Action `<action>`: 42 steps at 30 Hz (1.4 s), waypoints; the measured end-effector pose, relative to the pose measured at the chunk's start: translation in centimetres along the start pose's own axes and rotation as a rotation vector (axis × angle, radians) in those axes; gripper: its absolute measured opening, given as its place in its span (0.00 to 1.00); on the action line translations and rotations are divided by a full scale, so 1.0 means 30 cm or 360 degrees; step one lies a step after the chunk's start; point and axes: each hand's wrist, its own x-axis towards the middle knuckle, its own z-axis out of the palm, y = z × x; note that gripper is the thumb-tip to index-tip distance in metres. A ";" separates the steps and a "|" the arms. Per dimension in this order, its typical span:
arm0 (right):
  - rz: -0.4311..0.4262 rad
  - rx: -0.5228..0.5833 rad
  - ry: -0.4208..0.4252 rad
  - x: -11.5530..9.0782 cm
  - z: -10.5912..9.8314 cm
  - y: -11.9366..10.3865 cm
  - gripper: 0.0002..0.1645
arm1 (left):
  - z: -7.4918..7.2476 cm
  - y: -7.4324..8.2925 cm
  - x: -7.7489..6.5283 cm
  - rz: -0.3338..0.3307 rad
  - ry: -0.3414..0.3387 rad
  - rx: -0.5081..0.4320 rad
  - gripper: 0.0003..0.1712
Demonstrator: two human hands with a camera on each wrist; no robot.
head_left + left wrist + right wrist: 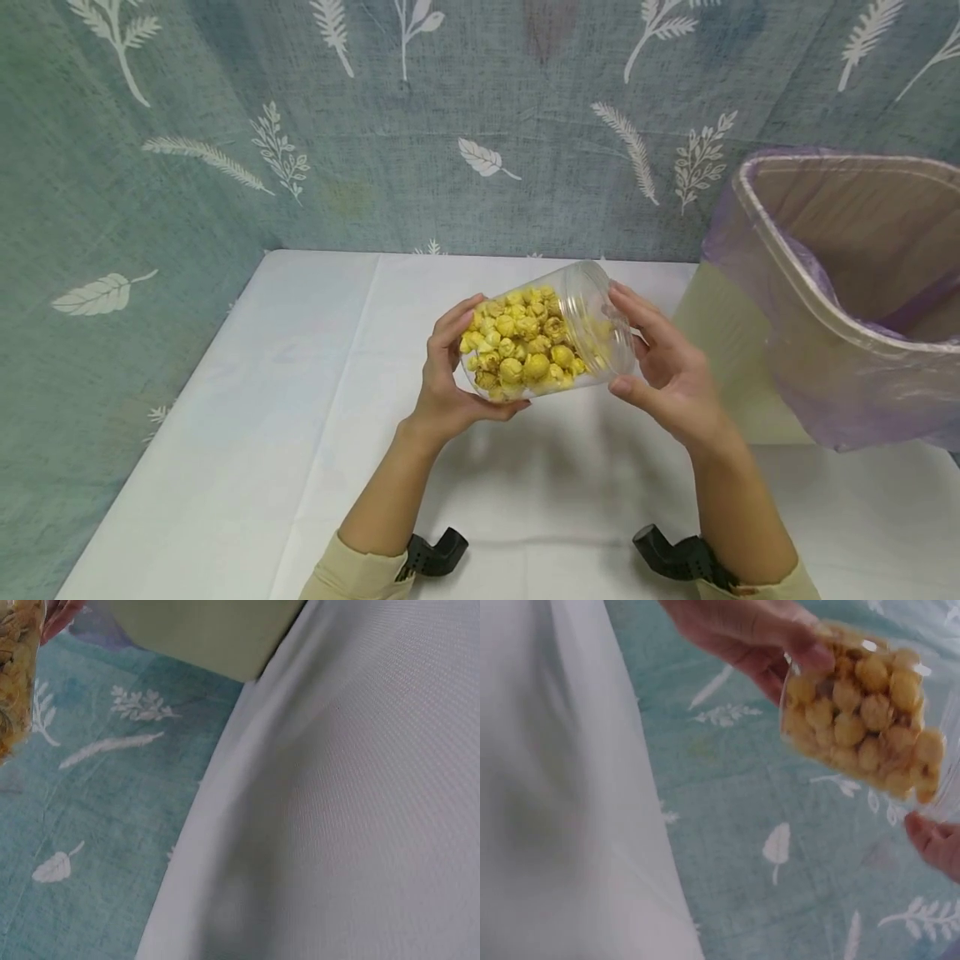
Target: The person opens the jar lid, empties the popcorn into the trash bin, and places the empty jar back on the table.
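A clear round jar (588,292) is tilted almost onto its side above the table, its base to the left and its ridged mouth end to the right. Yellow popcorn balls (517,346) fill much of it. My left hand (442,387) grips the base end, thumb below and fingers behind. At the mouth end, my right hand (678,379) holds the rim between thumb and fingers; whether a clear lid sits there I cannot tell. In the right wrist view the left hand (750,630) wraps the jar's base. Only a strip of popcorn (15,675) shows in the left wrist view.
A pale green bin (735,342) lined with a purple translucent bag (817,392) stands close beyond my right hand. White cloth covers the table (315,417). Green leaf-patterned fabric (420,150) hangs behind and on the left. Black wrist mounts (438,554) sit on both forearms.
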 end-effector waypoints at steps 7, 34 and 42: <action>0.0667 -0.0017 0.0145 -0.005 0.048 -0.055 0.45 | -0.004 -0.015 -0.006 0.0013 -0.0019 0.0092 0.57; 0.0398 0.0052 0.0443 -0.009 0.074 0.039 0.50 | -0.001 -0.021 -0.021 -0.0074 -0.0082 -0.0036 0.56; 0.0017 -0.0037 0.0072 -0.009 0.005 0.036 0.55 | -0.009 -0.009 -0.014 -0.0181 -0.0174 -0.0284 0.60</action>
